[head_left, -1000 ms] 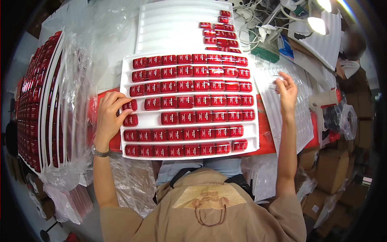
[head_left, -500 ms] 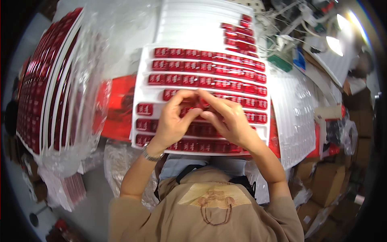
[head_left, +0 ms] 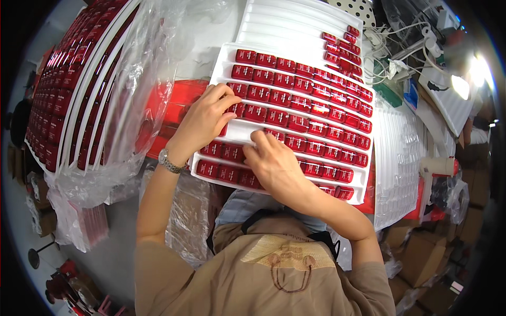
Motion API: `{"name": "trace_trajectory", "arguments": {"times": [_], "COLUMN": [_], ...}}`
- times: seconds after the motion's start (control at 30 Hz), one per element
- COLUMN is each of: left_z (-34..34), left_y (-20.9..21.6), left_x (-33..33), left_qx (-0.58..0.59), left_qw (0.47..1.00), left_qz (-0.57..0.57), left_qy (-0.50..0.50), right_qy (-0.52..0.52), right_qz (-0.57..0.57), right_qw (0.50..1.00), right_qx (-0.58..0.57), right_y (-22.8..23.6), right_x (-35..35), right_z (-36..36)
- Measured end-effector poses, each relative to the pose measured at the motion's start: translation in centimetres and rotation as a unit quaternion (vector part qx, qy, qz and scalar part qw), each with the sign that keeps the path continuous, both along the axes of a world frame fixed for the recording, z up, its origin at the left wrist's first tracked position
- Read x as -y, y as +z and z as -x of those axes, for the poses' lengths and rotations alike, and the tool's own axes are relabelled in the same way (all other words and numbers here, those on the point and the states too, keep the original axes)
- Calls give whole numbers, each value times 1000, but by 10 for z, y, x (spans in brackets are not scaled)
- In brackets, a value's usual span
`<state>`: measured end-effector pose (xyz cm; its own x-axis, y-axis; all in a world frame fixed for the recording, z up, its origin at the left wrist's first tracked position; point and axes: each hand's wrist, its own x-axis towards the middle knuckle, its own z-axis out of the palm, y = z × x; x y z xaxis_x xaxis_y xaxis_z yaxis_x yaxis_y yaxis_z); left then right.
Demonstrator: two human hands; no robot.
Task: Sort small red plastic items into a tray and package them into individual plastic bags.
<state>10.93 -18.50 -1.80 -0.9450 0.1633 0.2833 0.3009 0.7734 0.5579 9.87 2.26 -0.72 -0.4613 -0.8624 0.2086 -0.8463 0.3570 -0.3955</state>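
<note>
A white ribbed tray (head_left: pixel 240 131) lies in front of me, its grooves holding rows of small glossy red bottles (head_left: pixel 298 124) with pale print. At the tray's left side, my left hand (head_left: pixel 210 111) closes thumb and fingers round a red bottle (head_left: pixel 235 109) at the end of a row. My right hand (head_left: pixel 276 166) is over the lower middle rows with its fingers curled together at a groove. What those fingers hold, if anything, is hidden. A stretch of bare groove shows between the two hands. A watch (head_left: pixel 171 162) is on my left wrist.
Another white tray (head_left: pixel 284 23) lies beyond, with red bottles at its right end. On the left stands a plastic-wrapped stack of filled trays (head_left: pixel 68 89). A clear moulded sheet (head_left: pixel 395 158) lies at right, near tangled white cables (head_left: pixel 390 52) and a lit lamp (head_left: pixel 459 87).
My hands were together over the middle of the tray. Now they are apart, the left at the tray's left side and the right lower down. The view has shifted and the tray appears tilted.
</note>
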Motion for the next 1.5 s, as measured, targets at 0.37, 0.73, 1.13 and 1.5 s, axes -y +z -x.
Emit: {"name": "trace_trajectory", "arguments": {"times": [0.37, 0.73, 1.13, 1.5], "left_z": [-41, -53, -25, 128], "left_y": [5, 2, 21, 136], "left_x": [-4, -97, -41, 163], "left_qx": [-25, 9, -4, -238], "left_qw": [995, 857, 1000, 806], "left_qz": [-84, -503, -3, 285], "left_qy": [47, 107, -1, 461], "right_qy": [-107, -6, -538, -565], "right_qz": [413, 198, -235, -208], "right_qw": [769, 975, 808, 792], "right_qx": [476, 105, -51, -103], "right_y": [21, 24, -89, -56], "right_x": [-19, -36, -418, -379], "right_z": [22, -4, 111, 108]}}
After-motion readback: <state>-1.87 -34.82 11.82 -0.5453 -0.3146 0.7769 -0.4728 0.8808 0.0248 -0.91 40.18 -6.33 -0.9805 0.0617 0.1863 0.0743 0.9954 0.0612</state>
